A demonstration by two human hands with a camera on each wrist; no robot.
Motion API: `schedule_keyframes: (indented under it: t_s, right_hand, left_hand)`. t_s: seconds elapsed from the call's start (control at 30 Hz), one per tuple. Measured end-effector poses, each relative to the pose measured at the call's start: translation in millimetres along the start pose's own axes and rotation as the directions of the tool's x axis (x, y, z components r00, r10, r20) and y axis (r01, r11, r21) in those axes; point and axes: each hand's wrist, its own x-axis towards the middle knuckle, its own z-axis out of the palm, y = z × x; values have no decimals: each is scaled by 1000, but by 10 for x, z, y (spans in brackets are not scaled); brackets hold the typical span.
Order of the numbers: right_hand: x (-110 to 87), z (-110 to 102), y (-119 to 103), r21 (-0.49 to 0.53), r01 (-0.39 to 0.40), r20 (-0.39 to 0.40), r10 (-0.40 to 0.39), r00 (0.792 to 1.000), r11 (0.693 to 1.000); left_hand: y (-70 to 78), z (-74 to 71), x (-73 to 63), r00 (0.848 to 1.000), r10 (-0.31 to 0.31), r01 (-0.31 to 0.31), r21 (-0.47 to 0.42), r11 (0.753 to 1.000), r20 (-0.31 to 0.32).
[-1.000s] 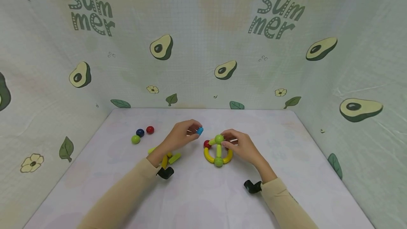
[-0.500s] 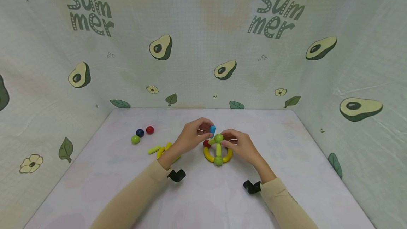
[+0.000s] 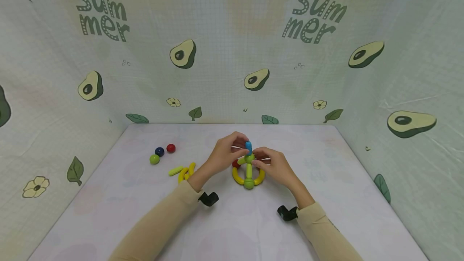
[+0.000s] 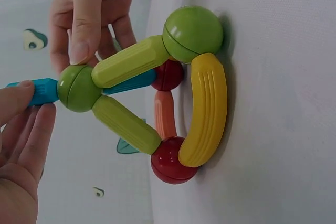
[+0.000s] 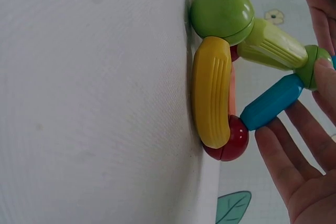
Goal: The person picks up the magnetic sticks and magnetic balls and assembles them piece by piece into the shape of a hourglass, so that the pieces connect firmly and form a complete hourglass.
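A small pyramid of magnetic rods and balls stands on the table, with a green ball (image 4: 80, 88) at its top. Light-green rods (image 4: 128, 62) and a blue rod (image 5: 274, 102) slope down from that ball. Yellow curved rods (image 4: 211, 111), an orange rod (image 4: 165, 114), a green ball (image 4: 192, 34) and red balls (image 4: 174, 161) form the base. My left hand (image 3: 224, 155) pinches a short blue rod (image 3: 248, 148) upright, its lower end against the top ball. My right hand (image 3: 274, 166) holds the top ball with the thumb, fingers beside the sloping blue rod.
To the left lie a green ball (image 3: 154, 159), a dark blue ball (image 3: 159, 151) and a red ball (image 3: 171, 148). Yellow curved rods (image 3: 191, 168) and a light-green rod (image 3: 175, 170) lie nearer, partly behind my left wrist. A printed cloth (image 3: 217, 92) hangs behind the table.
My left hand has moved right with the blue rod, turned it upright and brought it onto the top green ball. My right hand and the pyramid have stayed in place.
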Motion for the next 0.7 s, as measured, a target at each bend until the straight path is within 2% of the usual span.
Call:
schedule_keyframes:
  t_s: [0.7]
  right_hand:
    - [3, -26, -18, 39, 8, -15, -8, 1000, 999]
  left_hand:
    - [22, 84, 1, 999, 15, -14, 29, 999, -44]
